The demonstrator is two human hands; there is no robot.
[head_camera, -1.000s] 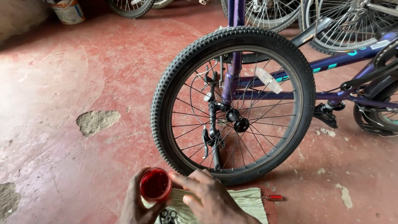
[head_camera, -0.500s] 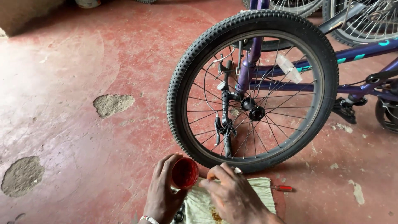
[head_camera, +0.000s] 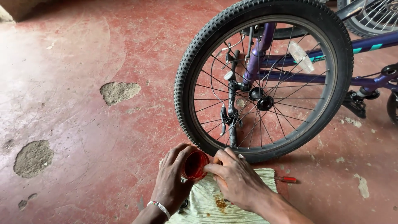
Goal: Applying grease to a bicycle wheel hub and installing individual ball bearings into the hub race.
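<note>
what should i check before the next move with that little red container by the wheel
1. Left hand grips the small red container: ok.
2. Right hand fingertips at its rim: ok.
3. Stained cloth lies under the hands: ok.
4. How much is in the container: cannot tell.
5. Bicycle wheel stands steady: cannot tell.
6. Red-handled screwdriver lies beside the cloth, close to the right hand: ok.

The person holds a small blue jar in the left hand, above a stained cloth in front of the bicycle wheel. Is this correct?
Not quite: the jar is red, not blue, as the head view shows. The rest holds: the left hand holds it above the stained cloth, just in front of the bicycle wheel.
</note>
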